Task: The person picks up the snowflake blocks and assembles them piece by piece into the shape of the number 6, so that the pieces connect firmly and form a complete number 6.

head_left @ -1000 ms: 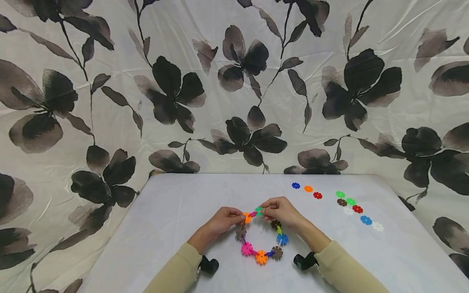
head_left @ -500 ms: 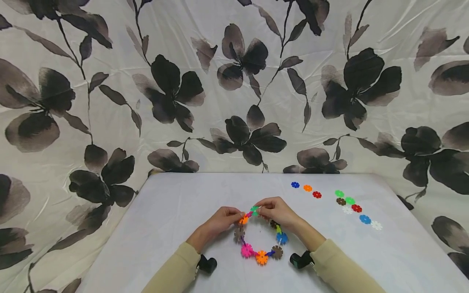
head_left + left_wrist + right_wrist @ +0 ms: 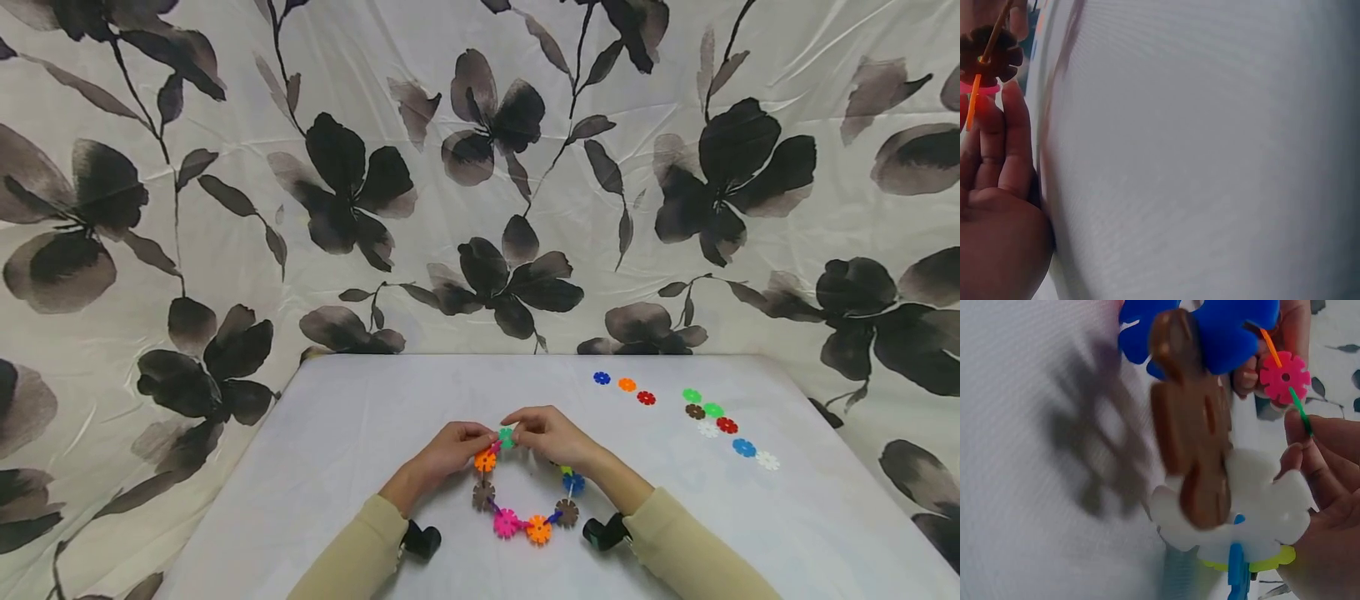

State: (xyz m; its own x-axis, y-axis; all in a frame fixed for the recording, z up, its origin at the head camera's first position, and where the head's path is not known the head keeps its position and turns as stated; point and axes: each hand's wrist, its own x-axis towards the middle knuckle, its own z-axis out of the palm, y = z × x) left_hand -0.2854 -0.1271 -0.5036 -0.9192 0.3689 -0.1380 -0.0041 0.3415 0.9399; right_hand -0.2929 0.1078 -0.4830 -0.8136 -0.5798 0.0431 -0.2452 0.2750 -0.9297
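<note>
Flower-shaped slotted plastic discs, linked slot to slot, make a ring-shaped chain (image 3: 506,523). My left hand (image 3: 447,452) pinches the chain at its far left, by the orange disc (image 3: 486,460) and pink disc (image 3: 1285,377). The green disc (image 3: 506,437) joins that pink disc, and the fingertips of my right hand (image 3: 558,435) pinch it. In the left wrist view, a brown disc (image 3: 1007,53) hangs beside the left fingers. Close to the right wrist camera are blue (image 3: 1235,337), brown (image 3: 1191,419) and white (image 3: 1260,506) discs. My right hand hides the ring's far right part in the head view.
Loose discs lie at the back right of the white table (image 3: 345,408): blue (image 3: 602,378), orange (image 3: 627,384) and red (image 3: 646,398), then several more, including a brown one (image 3: 695,412) and a white one (image 3: 767,460). A floral cloth (image 3: 517,167) hangs behind.
My right hand has moved left with the green disc, closer to my left hand. The ring's upper left part has shifted left and slightly nearer to me.
</note>
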